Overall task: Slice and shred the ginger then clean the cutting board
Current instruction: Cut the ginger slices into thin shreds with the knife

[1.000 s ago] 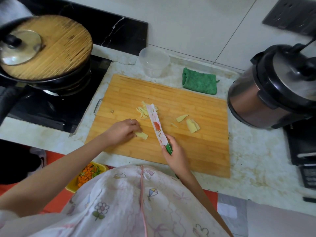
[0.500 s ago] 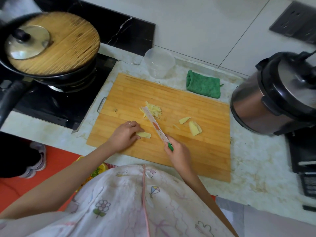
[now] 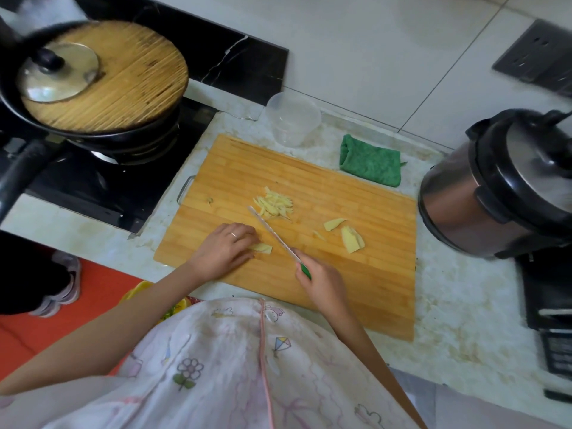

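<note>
A: L hand [image 3: 224, 250]?
B: A ginger slice [image 3: 263, 248] is pinned to the cutting board [image 3: 309, 181], near its front edge, by curled fingers.
A: R hand [image 3: 322, 283]?
B: It's wrapped round the green handle of the knife [image 3: 272, 232]. The blade is held just beside that slice, w/ its tip by the shreds [image 3: 274, 205].
A: Other ginger?
B: Shreds are heaped mid-board. Two loose slices [image 3: 353, 239] are left further right, apart from the blade.
A: Behind the board?
B: A green cloth [image 3: 370, 161] & a clear cup [image 3: 292, 119] are seen.
</note>
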Demonstrator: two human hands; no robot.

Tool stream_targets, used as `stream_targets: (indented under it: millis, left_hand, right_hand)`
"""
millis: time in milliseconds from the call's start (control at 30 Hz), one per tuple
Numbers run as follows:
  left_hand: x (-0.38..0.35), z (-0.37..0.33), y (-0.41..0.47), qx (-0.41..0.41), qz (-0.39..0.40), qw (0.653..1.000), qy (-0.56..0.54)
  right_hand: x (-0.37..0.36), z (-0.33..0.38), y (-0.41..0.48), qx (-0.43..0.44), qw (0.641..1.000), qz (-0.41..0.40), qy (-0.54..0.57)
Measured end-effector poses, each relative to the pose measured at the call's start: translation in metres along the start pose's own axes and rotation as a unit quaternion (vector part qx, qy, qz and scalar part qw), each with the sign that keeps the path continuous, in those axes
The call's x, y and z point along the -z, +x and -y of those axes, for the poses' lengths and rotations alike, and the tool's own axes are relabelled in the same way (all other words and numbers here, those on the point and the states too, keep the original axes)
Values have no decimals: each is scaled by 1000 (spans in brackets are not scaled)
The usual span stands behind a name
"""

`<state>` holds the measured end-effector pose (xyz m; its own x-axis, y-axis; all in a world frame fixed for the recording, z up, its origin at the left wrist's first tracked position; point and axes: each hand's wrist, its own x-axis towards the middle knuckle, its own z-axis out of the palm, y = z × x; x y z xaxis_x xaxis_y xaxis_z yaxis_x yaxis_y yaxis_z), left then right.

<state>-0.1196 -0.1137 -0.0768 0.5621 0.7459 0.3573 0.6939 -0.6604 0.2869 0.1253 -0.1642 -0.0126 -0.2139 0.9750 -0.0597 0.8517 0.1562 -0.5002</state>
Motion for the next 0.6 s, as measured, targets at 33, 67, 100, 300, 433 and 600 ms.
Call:
stream_targets:
  millis: [33,67,100,300,433,600]
  left_hand:
    - [-3,-3,-2,-25,-11,1000,11]
    - [-6,-6,-5,-42,-14,999,22]
    - [-9,-9,-8,-48,-10,998,33]
    - [-20,-22,-17,5,-22,999,37]
    - [-21,-28,-16,25,-35,998,41]
    - [-22,-31,-15,35,-47,997,49]
  right_hand:
    - [2,0,1,10,1000,4,-7]
    - [3,-1,2,20,1000,11,-16]
    - [4,-1,4,27,999,21,-25]
    - [4,5,8,61,993,62,-84]
    - [0,6,9,91,986,43,-131]
    - [4,7,14,102,983,35,-148]
